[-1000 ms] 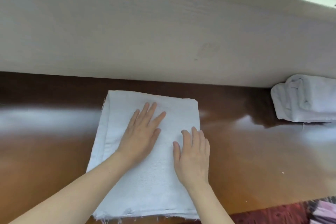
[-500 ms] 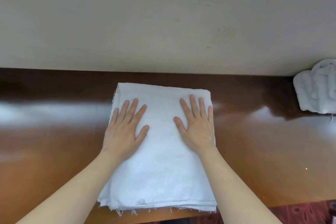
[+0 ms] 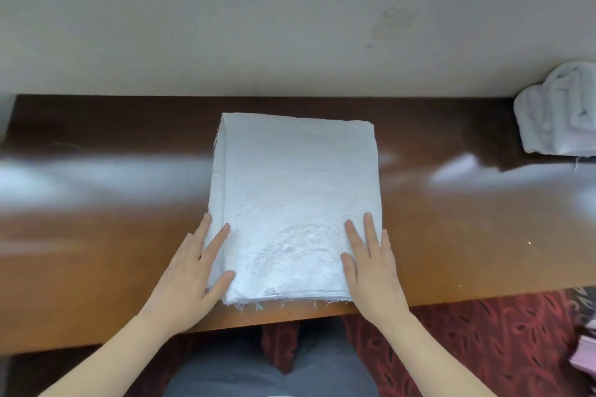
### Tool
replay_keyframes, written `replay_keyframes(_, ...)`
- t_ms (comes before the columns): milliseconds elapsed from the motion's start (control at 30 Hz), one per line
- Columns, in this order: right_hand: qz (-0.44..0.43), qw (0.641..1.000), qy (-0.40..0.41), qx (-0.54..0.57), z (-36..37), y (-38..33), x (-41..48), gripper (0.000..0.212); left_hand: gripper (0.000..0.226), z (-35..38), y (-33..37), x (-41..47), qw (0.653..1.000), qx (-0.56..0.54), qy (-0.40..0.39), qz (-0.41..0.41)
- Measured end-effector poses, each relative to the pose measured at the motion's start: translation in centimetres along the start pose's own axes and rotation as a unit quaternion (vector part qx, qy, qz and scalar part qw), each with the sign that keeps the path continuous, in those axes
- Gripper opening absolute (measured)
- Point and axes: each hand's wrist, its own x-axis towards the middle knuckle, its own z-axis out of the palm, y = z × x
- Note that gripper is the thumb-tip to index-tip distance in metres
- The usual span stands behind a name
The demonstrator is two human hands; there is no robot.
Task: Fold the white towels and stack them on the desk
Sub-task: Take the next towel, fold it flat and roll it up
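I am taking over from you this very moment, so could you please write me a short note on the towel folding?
Left hand: open, fingers flat on the near left edge of the towel.
Right hand: open, flat on its near right corner.
The towel lies folded in a flat rectangle mid desk, frayed edge at the front.
Pile of white towels: far right, by the wall.
Done: this towel looks folded.
Left: probably carry it to the pile.

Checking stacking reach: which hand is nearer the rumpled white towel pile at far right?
Right. The right hand sits left of the rumpled white towel pile; the left hand sits farther left, across the folded white towel.
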Motion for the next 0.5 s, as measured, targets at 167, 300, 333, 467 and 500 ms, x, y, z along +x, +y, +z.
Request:
replay_keyframes(167,-0.034,0.991,0.066,0.107,-0.8,1.8,-2.7,0.048,0.081,-1.3,0.2,-1.0,0.988,0.101,-0.063,0.102)
replay_keyframes(300,0.049,0.972,0.022,0.229,-3.5,2.1,-2.8,0.063,0.102,-1.3,0.1,0.0,0.985,0.135,-0.05,0.097)
replay_keyframes(333,0.054,0.966,-0.013,0.252,-4.0,2.3,-2.6,0.065,0.099,-1.3,0.2,0.1,0.986,0.126,-0.034,0.103)
replay_keyframes(467,0.011,0.97,-0.122,0.21,-4.9,3.9,-2.5,0.073,0.094,-1.0,0.9,0.2,0.992,0.067,0.009,0.102)
replay_keyframes(500,-0.021,0.978,-0.139,0.152,-5.0,4.5,-2.3,0.076,0.093,-1.0,0.9,0.2,0.993,0.06,0.013,0.104)
